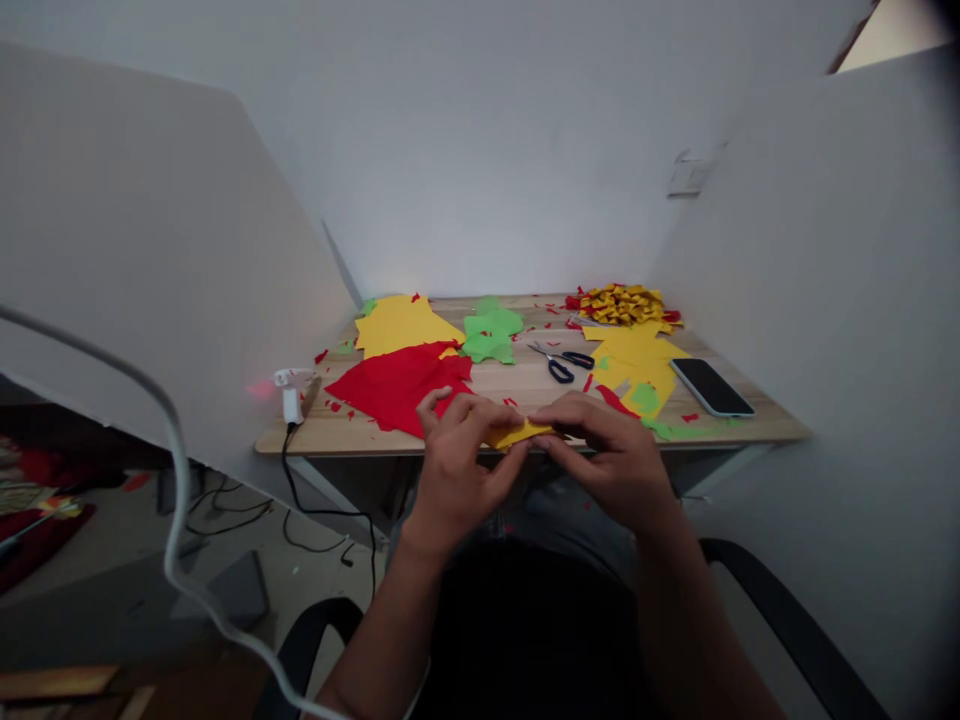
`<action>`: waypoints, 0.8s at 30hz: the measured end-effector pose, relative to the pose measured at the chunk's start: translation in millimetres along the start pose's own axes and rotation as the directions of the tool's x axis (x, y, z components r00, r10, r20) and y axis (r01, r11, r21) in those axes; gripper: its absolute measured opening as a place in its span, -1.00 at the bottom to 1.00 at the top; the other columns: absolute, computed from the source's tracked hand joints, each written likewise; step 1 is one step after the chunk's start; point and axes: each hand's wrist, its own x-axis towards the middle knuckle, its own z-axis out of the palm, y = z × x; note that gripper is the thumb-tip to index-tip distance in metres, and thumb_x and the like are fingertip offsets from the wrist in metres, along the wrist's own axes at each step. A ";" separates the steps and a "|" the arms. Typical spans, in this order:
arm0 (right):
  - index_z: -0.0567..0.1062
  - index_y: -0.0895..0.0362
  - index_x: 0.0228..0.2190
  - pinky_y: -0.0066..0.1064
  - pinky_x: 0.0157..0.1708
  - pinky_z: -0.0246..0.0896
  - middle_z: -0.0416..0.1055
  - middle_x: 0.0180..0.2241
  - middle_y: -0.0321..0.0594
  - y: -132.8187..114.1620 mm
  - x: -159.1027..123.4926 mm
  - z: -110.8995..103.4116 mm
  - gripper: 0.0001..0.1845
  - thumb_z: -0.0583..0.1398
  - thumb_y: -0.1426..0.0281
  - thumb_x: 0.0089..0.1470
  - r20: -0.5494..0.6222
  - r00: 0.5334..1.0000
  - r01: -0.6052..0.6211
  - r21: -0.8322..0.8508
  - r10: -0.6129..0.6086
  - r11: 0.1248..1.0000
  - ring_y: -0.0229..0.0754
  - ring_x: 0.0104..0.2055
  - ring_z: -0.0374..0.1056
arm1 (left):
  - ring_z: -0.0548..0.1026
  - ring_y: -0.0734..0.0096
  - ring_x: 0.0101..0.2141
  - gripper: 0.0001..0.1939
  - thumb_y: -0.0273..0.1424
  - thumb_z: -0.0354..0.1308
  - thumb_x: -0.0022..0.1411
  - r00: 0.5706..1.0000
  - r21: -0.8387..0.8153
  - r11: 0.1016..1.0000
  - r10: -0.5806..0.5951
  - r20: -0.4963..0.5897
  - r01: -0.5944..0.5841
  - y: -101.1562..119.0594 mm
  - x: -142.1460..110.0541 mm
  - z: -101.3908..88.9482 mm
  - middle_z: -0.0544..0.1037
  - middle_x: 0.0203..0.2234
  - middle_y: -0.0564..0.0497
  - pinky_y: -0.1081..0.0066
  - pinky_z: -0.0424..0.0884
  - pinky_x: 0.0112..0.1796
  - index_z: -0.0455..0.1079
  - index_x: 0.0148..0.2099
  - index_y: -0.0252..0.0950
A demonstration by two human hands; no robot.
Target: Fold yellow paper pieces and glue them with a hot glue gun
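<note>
A small folded yellow piece (517, 434), of felt or paper, is pinched between both hands just over the table's front edge. My left hand (463, 465) grips its left end with thumb and forefinger, the other fingers curled. At the right end, the thumb and fingers of my right hand (611, 455) press together on the same piece. Part of it is hidden by the fingers. Beyond my left hand lies a large red sheet (401, 385) with ragged edges. Scissors (561, 362) with dark handles rest on the table behind the hands, their blades pointing left.
On the wooden table (495, 380) lie yellow sheets (409, 325), green scraps (491, 330), and more yellow pieces (634, 360). A heap of yellow and red folded pieces (626, 303) sits at the back right. A phone (711, 387) lies right; a white plugged device (291, 398) stands left.
</note>
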 end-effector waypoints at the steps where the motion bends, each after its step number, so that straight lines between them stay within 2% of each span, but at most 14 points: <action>1: 0.64 0.05 -0.22 -0.45 -0.25 0.47 0.63 -0.31 -0.27 1.1 -0.4 -0.2 -0.81 0.29 0.52 0.12 0.007 1.000 0.012 -0.020 -0.012 1.000 -0.27 -0.27 0.54 | 0.56 0.35 -0.26 -0.83 -0.47 0.30 0.22 1.000 -0.005 1.000 0.004 0.015 -0.004 -0.2 0.2 -0.8 0.62 -0.35 0.15 0.13 0.09 0.15 0.37 -0.20 -0.17; 5: 0.63 0.08 -0.29 -0.48 -0.24 0.46 0.64 -0.34 -0.28 5.7 -2.8 -2.4 -0.86 0.29 0.53 0.13 0.006 1.000 0.026 -0.105 -0.026 0.994 -0.27 -0.31 0.55 | 0.55 0.36 -0.27 -0.87 -0.47 0.29 0.24 0.999 0.000 1.000 0.001 0.052 -0.001 -2.0 1.3 -3.1 0.64 -0.36 0.16 0.12 0.09 0.12 0.42 -0.22 -0.17; 14: 0.56 0.08 -0.31 -0.49 -0.24 0.42 0.60 -0.37 -0.28 3.3 -3.7 -0.1 -0.85 0.23 0.56 0.19 -0.039 0.991 0.117 -0.192 -0.126 0.974 -0.30 -0.29 0.52 | 0.57 0.34 -0.24 -0.91 -0.41 0.35 0.23 1.000 -0.026 1.000 0.004 0.001 -0.004 -2.6 1.8 -4.7 0.68 -0.36 0.20 0.08 0.04 0.16 0.50 -0.28 -0.12; 19: 0.56 0.08 -0.30 -0.46 -0.23 0.42 0.59 -0.36 -0.28 3.6 -1.1 0.8 -0.85 0.24 0.56 0.18 -0.030 0.987 0.150 -0.171 -0.158 0.974 -0.28 -0.28 0.51 | 0.56 0.33 -0.21 -0.91 -0.41 0.33 0.25 1.000 -0.016 1.000 0.022 -0.018 -0.022 -2.1 2.3 -5.3 0.68 -0.31 0.17 0.07 0.08 0.14 0.52 -0.29 -0.10; 24: 0.56 0.07 -0.33 -0.49 -0.28 0.40 0.57 -0.39 -0.31 5.3 0.0 -0.3 -0.81 0.24 0.60 0.16 -0.031 0.991 0.125 -0.094 -0.129 0.988 -0.31 -0.32 0.50 | 0.55 0.33 -0.22 -0.89 -0.34 0.39 0.20 0.991 -0.016 0.999 0.048 -0.126 -0.050 -2.9 3.6 -3.4 0.65 -0.28 0.13 0.09 0.15 0.08 0.52 -0.34 -0.11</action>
